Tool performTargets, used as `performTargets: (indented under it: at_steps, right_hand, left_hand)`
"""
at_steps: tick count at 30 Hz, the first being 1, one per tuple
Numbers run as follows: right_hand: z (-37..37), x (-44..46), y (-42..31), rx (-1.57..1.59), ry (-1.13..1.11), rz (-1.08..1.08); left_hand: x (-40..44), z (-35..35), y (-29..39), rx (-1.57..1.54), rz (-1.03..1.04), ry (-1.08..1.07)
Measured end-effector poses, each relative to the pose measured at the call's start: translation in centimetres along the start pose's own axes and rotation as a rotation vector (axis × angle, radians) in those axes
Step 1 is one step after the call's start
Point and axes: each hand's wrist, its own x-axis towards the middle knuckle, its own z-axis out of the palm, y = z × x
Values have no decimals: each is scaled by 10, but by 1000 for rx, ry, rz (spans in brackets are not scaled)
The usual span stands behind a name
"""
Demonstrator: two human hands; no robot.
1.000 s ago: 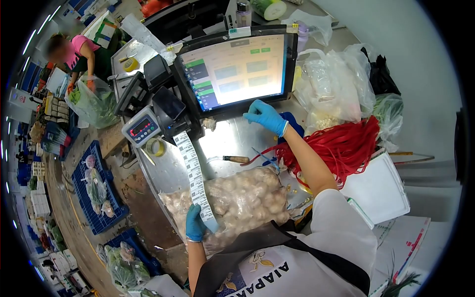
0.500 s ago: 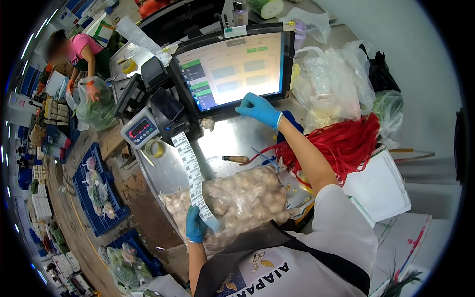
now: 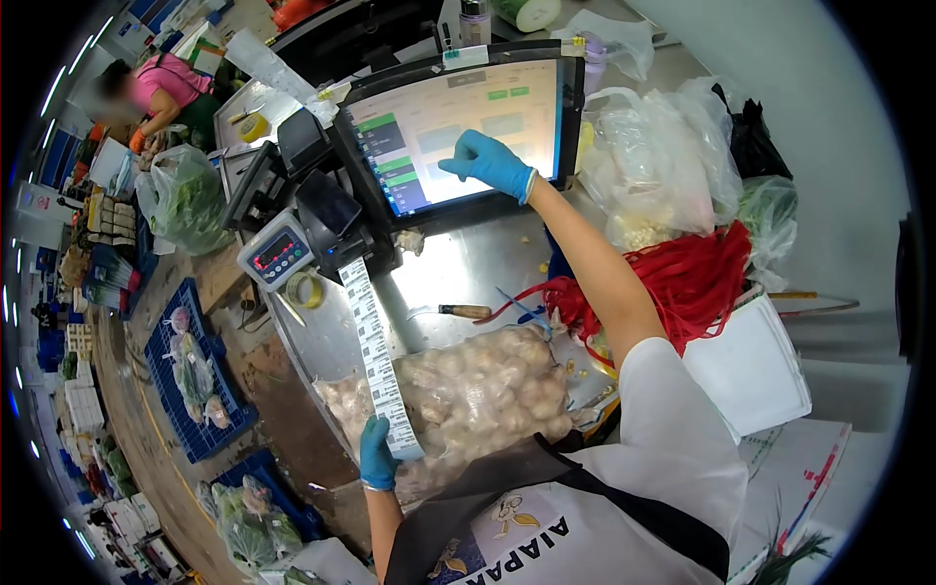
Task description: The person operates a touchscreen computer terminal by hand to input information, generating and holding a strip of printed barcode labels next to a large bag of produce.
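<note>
A long strip of printed labels [image 3: 369,336] hangs from the black label printer [image 3: 343,244] down to my left hand [image 3: 378,455]. That blue-gloved hand is closed on the strip's lower end, beside a large clear bag of garlic bulbs [image 3: 487,380]. My right hand [image 3: 490,166], also in a blue glove, is held up at the lit touchscreen [image 3: 458,127], index finger stretched out and the other fingers curled. Nothing is in it. Whether the fingertip touches the glass I cannot tell.
A curved tool with a wooden handle [image 3: 464,311] lies on the steel table [image 3: 429,278]. Red straps [image 3: 692,283] and plastic bags [image 3: 648,161] are heaped at right. A scale display [image 3: 276,255] stands left. A co-worker in pink [image 3: 166,88] bends beside bagged greens [image 3: 185,195].
My right hand has moved up and left over the screen. My left hand has shifted slightly left with the label strip. The co-worker's hands have drawn back from the bag of greens.
</note>
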Motion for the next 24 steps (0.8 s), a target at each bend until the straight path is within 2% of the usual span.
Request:
performTargets:
  at_steps: [8,15,16,19,24]
  right_hand:
    - [6,-6,-7,10,-27,49]
    - [24,7,-19,23,-59,1]
    - [27,13,-21,-86,9,-68]
    - [20,15,-37,48,43,172]
    - [36,-17,-5,-62,66,-30]
  left_hand:
    - [0,-9,-4,-47,-1,9]
    - [2,-8,-2,-62,7,-67]
    - [1,-8,-2,-68,12,-62]
    - [0,-6,-3,-84,25,-54]
    - [0,-8,-4,-96,17,-43]
